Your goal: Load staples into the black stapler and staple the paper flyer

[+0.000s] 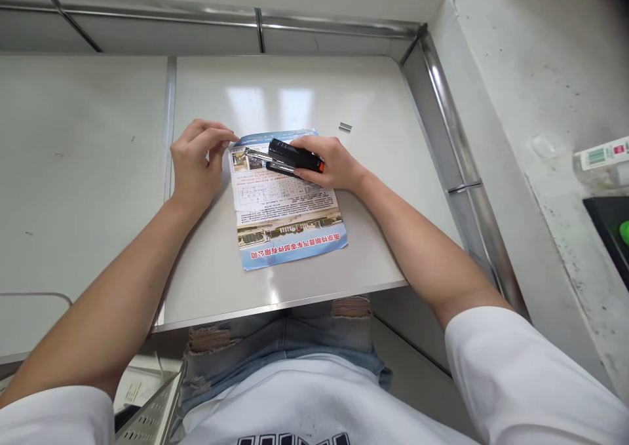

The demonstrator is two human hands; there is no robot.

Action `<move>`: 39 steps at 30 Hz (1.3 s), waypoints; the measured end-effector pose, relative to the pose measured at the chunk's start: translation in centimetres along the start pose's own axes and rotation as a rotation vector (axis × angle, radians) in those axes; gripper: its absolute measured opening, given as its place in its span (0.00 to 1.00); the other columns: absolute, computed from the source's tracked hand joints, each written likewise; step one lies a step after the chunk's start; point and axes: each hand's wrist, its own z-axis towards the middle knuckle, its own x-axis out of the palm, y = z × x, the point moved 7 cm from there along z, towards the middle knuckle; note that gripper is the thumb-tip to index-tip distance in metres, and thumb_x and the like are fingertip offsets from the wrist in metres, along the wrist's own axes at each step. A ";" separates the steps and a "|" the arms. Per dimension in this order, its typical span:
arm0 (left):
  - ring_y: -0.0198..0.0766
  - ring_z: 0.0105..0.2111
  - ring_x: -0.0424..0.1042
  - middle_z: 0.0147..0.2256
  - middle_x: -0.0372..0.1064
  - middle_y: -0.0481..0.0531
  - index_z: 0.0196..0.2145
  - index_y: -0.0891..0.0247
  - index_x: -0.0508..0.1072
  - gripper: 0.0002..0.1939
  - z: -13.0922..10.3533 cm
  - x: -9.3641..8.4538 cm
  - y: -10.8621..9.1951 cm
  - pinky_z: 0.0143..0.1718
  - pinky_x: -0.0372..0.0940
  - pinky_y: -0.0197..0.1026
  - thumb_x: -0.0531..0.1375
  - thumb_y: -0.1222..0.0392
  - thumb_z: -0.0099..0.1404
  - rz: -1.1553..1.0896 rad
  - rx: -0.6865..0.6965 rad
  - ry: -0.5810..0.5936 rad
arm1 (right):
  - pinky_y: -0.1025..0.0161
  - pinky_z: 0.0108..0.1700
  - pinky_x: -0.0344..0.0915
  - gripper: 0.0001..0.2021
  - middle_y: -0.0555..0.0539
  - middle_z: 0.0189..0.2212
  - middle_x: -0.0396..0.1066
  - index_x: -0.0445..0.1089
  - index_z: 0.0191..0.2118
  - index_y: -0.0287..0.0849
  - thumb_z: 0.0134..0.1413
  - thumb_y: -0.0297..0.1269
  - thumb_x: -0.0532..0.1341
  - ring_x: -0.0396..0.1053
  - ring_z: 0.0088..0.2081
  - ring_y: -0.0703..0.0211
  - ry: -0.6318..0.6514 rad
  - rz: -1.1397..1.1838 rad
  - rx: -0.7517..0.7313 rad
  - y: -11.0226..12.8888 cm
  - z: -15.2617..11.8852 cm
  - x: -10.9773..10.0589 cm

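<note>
Perforated basket (pixel 152 419), below the tabletop (pixel 206 255), lower left: holds a white printed item (pixel 137 387), apparently a box or papers; remaining contents mostly hidden. Left hand (pixel 196 160): fingertips at the far left corner of the leaflet, seemingly to steady the sheet; whether the grip is pinched together on the paper or merely touching it, cannot tell. Leaflet (pixel 289 212), Chinese-language, auto-parts company: lying on the tabletop between the hands, blue border at both ends, red title upside down to the wearer, far edge slightly curled. Stapler (pixel 295 156), black with an orange detail: above the far half of the leaflet, opened out, metal rail (pixel 255 156) exposed and pointing left; gap to the paper not clear. Right hand (pixel 334 160): grip clamped on the stapler's right end, fingers over the top, thumb on the near side, an arrangement that leaves the rail uncovered. Staple strips (pixel 345 128): on the tabletop just beyond the right hand, apart from the leaflet, presumably set there within easy reach. Clear plastic bottle (pixel 604 166), labelled: on the ledge at far right, partly out of view, contents cannot be told
</note>
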 end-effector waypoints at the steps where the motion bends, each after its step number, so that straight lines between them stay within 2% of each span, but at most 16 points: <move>1: 0.38 0.47 0.73 0.47 0.77 0.49 0.44 0.63 0.82 0.16 0.0 0.1 -0.1 0.44 0.66 0.46 0.60 0.48 0.76 -0.009 -0.006 0.013 | 0.54 0.50 0.71 0.23 0.42 0.49 0.78 0.67 0.62 0.42 0.70 0.51 0.58 0.75 0.46 0.52 0.005 -0.003 0.001 0.0 0.0 0.0; 5: 0.38 0.48 0.76 0.49 0.78 0.47 0.43 0.64 0.81 0.20 0.0 0.5 -0.5 0.45 0.69 0.46 0.65 0.42 0.70 -0.079 -0.029 0.045 | 0.53 0.51 0.71 0.24 0.42 0.49 0.78 0.68 0.62 0.42 0.70 0.52 0.58 0.75 0.46 0.51 -0.003 0.011 0.006 -0.1 0.0 0.1; 12: 0.40 0.57 0.73 0.46 0.81 0.44 0.36 0.64 0.81 0.28 -0.4 1.1 -1.0 0.43 0.70 0.45 0.61 0.33 0.67 -0.171 -0.022 0.129 | 0.51 0.52 0.70 0.23 0.42 0.50 0.77 0.67 0.62 0.42 0.70 0.52 0.57 0.74 0.47 0.50 -0.003 0.012 -0.002 -0.4 -0.2 0.3; 16: 0.40 0.55 0.76 0.47 0.82 0.44 0.32 0.62 0.81 0.32 -0.5 1.1 -1.2 0.44 0.71 0.45 0.61 0.27 0.65 -0.125 -0.006 0.150 | 0.51 0.51 0.70 0.22 0.42 0.49 0.76 0.66 0.61 0.42 0.71 0.51 0.57 0.74 0.46 0.50 0.003 -0.006 -0.017 -0.3 -0.2 0.3; 20: 0.42 0.54 0.77 0.41 0.82 0.45 0.28 0.62 0.80 0.37 -0.4 1.7 -1.7 0.44 0.70 0.46 0.56 0.23 0.65 -0.077 0.026 0.220 | 0.49 0.52 0.70 0.22 0.41 0.49 0.76 0.65 0.62 0.42 0.71 0.51 0.57 0.74 0.47 0.48 0.024 -0.001 -0.015 -0.4 -0.3 0.4; 24: 0.42 0.54 0.76 0.42 0.82 0.43 0.32 0.62 0.82 0.32 -0.5 2.7 -1.6 0.48 0.70 0.48 0.59 0.27 0.66 -0.064 0.028 0.309 | 0.49 0.51 0.71 0.22 0.42 0.49 0.75 0.66 0.61 0.42 0.71 0.52 0.58 0.74 0.47 0.48 0.016 0.033 -0.005 -0.5 -0.2 0.4; 28: 0.40 0.53 0.76 0.47 0.81 0.44 0.39 0.60 0.83 0.21 -0.6 2.3 -1.2 0.59 0.68 0.52 0.66 0.38 0.68 -0.029 0.047 0.237 | 0.49 0.51 0.72 0.24 0.41 0.49 0.75 0.67 0.61 0.42 0.70 0.54 0.59 0.74 0.47 0.49 0.021 0.041 0.014 -0.8 -0.3 0.6; 30: 0.39 0.54 0.75 0.49 0.80 0.43 0.40 0.59 0.83 0.19 -0.6 2.0 -0.9 0.60 0.68 0.51 0.67 0.40 0.69 -0.056 0.009 0.219 | 0.50 0.52 0.72 0.25 0.41 0.50 0.75 0.67 0.61 0.41 0.70 0.55 0.59 0.74 0.48 0.48 0.024 0.042 0.025 -1.0 -0.4 0.7; 33: 0.38 0.56 0.75 0.51 0.79 0.39 0.42 0.59 0.82 0.20 -0.7 1.8 -0.7 0.57 0.70 0.48 0.64 0.39 0.71 -0.060 -0.057 0.220 | 0.49 0.53 0.72 0.26 0.41 0.51 0.75 0.67 0.62 0.41 0.70 0.55 0.59 0.74 0.49 0.48 0.019 0.049 0.028 -1.3 -0.5 0.8; 39: 0.39 0.56 0.76 0.52 0.78 0.38 0.44 0.60 0.82 0.26 -0.6 1.5 -1.3 0.58 0.71 0.49 0.60 0.34 0.72 0.024 0.030 0.199 | 0.49 0.54 0.71 0.25 0.40 0.51 0.75 0.67 0.62 0.41 0.71 0.53 0.59 0.74 0.50 0.47 0.035 0.063 0.032 -1.2 -0.5 0.7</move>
